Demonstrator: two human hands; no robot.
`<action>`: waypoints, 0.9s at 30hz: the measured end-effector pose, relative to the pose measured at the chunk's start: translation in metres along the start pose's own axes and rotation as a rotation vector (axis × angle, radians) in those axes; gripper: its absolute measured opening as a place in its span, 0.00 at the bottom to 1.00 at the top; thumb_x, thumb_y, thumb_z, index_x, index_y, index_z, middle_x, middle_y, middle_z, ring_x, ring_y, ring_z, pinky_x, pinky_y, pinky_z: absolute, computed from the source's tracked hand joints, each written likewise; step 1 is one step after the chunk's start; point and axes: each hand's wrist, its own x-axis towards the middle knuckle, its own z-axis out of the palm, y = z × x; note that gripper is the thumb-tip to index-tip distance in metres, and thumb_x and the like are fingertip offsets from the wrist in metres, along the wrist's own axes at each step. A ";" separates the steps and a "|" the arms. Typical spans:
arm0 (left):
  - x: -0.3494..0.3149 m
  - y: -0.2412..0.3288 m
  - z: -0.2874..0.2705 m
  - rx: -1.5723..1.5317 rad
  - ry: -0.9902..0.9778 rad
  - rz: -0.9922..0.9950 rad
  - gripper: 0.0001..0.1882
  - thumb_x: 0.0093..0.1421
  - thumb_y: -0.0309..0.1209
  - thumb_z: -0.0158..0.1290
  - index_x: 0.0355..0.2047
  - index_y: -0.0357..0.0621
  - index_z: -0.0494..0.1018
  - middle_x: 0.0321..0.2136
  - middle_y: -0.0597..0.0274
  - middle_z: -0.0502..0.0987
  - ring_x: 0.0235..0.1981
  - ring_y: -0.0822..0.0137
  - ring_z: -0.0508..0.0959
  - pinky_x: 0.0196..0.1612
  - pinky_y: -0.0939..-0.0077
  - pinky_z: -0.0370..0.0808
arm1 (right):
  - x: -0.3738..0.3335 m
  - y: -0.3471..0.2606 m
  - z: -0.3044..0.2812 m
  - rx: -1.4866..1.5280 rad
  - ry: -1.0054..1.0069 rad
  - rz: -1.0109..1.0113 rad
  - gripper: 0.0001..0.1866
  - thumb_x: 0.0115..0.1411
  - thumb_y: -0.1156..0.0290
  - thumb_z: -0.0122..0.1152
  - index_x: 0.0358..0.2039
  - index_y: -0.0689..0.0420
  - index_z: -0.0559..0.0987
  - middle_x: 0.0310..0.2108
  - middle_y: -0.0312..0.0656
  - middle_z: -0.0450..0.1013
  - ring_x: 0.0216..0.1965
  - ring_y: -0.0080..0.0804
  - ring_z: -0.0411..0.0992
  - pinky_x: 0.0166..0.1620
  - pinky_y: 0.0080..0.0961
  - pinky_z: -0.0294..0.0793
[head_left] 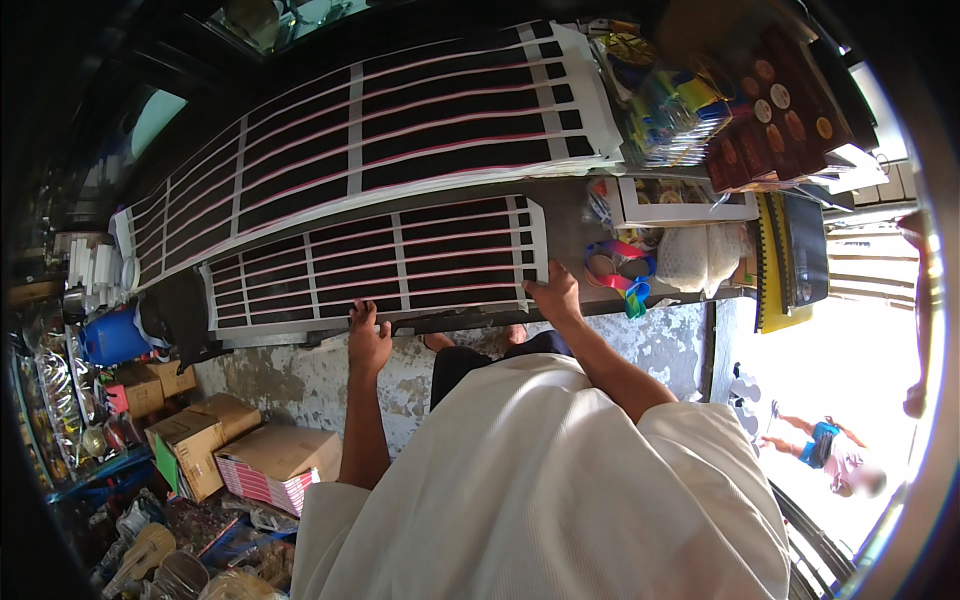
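Observation:
A long sheet [355, 252] of black panels, divided by thin white and red lines, lies on the dark table in front of me. My left hand [369, 338] touches its near edge left of the middle, fingertips apart and bent onto the border. At the near right corner my right hand [556, 296] has thumb and index finger on the white margin, closed around the edge. Behind this sheet rests a larger stack of similar sheets [300, 130], with white paper margins showing at its right end. The undersides of both hands' fingers are partly hidden.
Right of the sheet are a multicoloured ribbon [630, 272], a white box [685, 205], bubble wrap [690, 258] and yellow and black folders [790, 255]. Cardboard boxes [275, 450] sit at lower left near a blue container [112, 338]. Another person [835, 450] is outside at right.

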 end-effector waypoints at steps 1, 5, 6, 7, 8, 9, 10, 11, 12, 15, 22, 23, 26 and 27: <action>0.000 0.000 0.000 -0.011 0.013 0.016 0.34 0.72 0.35 0.57 0.76 0.41 0.63 0.78 0.38 0.55 0.77 0.33 0.57 0.75 0.45 0.66 | -0.002 -0.002 -0.001 -0.008 0.009 -0.017 0.23 0.51 0.69 0.78 0.46 0.64 0.82 0.46 0.59 0.82 0.50 0.58 0.82 0.54 0.45 0.79; -0.001 -0.001 0.000 -0.038 -0.002 0.006 0.34 0.73 0.35 0.56 0.76 0.42 0.62 0.79 0.40 0.55 0.78 0.34 0.56 0.76 0.45 0.65 | -0.009 -0.010 -0.004 0.087 0.003 -0.008 0.22 0.52 0.71 0.78 0.46 0.65 0.80 0.43 0.58 0.82 0.49 0.59 0.81 0.53 0.46 0.79; -0.001 -0.001 0.000 -0.039 -0.007 -0.014 0.34 0.73 0.35 0.55 0.76 0.43 0.62 0.79 0.41 0.55 0.78 0.35 0.56 0.76 0.46 0.64 | -0.010 -0.011 -0.005 0.059 -0.001 -0.005 0.22 0.52 0.71 0.78 0.45 0.65 0.80 0.43 0.58 0.81 0.49 0.59 0.81 0.53 0.46 0.79; -0.002 -0.002 0.000 -0.036 -0.013 -0.008 0.34 0.73 0.35 0.55 0.77 0.43 0.62 0.79 0.42 0.55 0.78 0.35 0.55 0.76 0.45 0.64 | -0.011 -0.012 -0.006 0.039 -0.010 -0.003 0.22 0.52 0.71 0.78 0.45 0.65 0.80 0.44 0.58 0.81 0.50 0.59 0.80 0.53 0.46 0.79; -0.002 -0.002 0.000 -0.037 -0.015 -0.012 0.34 0.74 0.35 0.55 0.77 0.44 0.62 0.79 0.43 0.54 0.78 0.36 0.55 0.77 0.45 0.63 | -0.011 -0.012 -0.007 0.020 -0.016 -0.001 0.22 0.53 0.71 0.78 0.45 0.65 0.79 0.44 0.58 0.81 0.50 0.59 0.80 0.54 0.46 0.78; -0.001 -0.002 -0.001 -0.038 -0.021 -0.025 0.33 0.74 0.35 0.54 0.77 0.44 0.61 0.79 0.43 0.54 0.79 0.36 0.54 0.77 0.45 0.62 | -0.010 -0.012 -0.007 0.030 -0.008 -0.024 0.22 0.53 0.70 0.78 0.45 0.64 0.79 0.44 0.58 0.81 0.50 0.60 0.80 0.54 0.46 0.78; -0.001 -0.001 -0.002 -0.032 -0.015 -0.014 0.34 0.74 0.36 0.54 0.77 0.45 0.62 0.79 0.44 0.54 0.79 0.37 0.54 0.77 0.45 0.62 | -0.009 -0.012 -0.007 0.039 0.002 -0.046 0.22 0.53 0.70 0.79 0.45 0.64 0.79 0.45 0.59 0.81 0.50 0.60 0.80 0.54 0.46 0.78; -0.001 0.001 -0.004 -0.025 -0.014 -0.013 0.34 0.74 0.36 0.55 0.77 0.45 0.62 0.80 0.45 0.54 0.79 0.38 0.54 0.77 0.45 0.61 | -0.008 -0.010 -0.007 0.046 0.007 -0.068 0.23 0.53 0.69 0.79 0.46 0.64 0.79 0.45 0.59 0.81 0.50 0.60 0.80 0.54 0.46 0.78; -0.002 0.004 -0.006 -0.020 -0.042 -0.043 0.34 0.73 0.37 0.55 0.77 0.45 0.62 0.80 0.46 0.54 0.79 0.39 0.54 0.78 0.45 0.61 | -0.006 -0.008 -0.006 0.038 -0.003 -0.045 0.23 0.53 0.68 0.79 0.46 0.64 0.80 0.45 0.59 0.80 0.50 0.60 0.80 0.54 0.46 0.78; -0.005 0.031 -0.012 0.227 0.000 -0.096 0.33 0.72 0.39 0.56 0.74 0.44 0.66 0.78 0.43 0.58 0.77 0.40 0.61 0.74 0.43 0.64 | 0.001 -0.003 -0.004 0.056 -0.021 0.002 0.25 0.54 0.66 0.79 0.48 0.64 0.80 0.46 0.59 0.80 0.50 0.59 0.80 0.54 0.46 0.78; 0.006 0.177 0.009 -0.184 0.246 0.713 0.34 0.63 0.42 0.69 0.65 0.42 0.74 0.67 0.44 0.72 0.68 0.41 0.71 0.68 0.41 0.68 | 0.005 -0.003 -0.008 0.033 -0.050 0.100 0.23 0.57 0.63 0.76 0.47 0.66 0.81 0.44 0.60 0.81 0.49 0.57 0.82 0.52 0.44 0.79; 0.008 0.194 0.012 -0.160 0.215 0.742 0.36 0.62 0.42 0.70 0.66 0.42 0.73 0.67 0.44 0.71 0.69 0.41 0.70 0.69 0.42 0.68 | 0.004 -0.005 -0.008 0.047 -0.044 0.099 0.23 0.57 0.63 0.76 0.47 0.66 0.82 0.44 0.60 0.81 0.48 0.57 0.82 0.52 0.44 0.79; 0.013 0.225 0.016 -0.090 0.135 0.806 0.42 0.58 0.44 0.73 0.69 0.44 0.70 0.70 0.46 0.68 0.72 0.42 0.67 0.71 0.43 0.66 | 0.004 -0.009 -0.011 0.058 -0.056 0.084 0.22 0.57 0.64 0.75 0.47 0.65 0.82 0.43 0.60 0.82 0.47 0.57 0.82 0.52 0.45 0.80; 0.014 0.229 0.017 -0.069 0.118 0.811 0.43 0.57 0.45 0.73 0.69 0.45 0.70 0.70 0.46 0.68 0.73 0.42 0.66 0.72 0.42 0.65 | 0.004 -0.010 -0.012 0.052 -0.054 0.070 0.22 0.57 0.65 0.75 0.47 0.65 0.82 0.43 0.60 0.82 0.48 0.57 0.83 0.52 0.45 0.80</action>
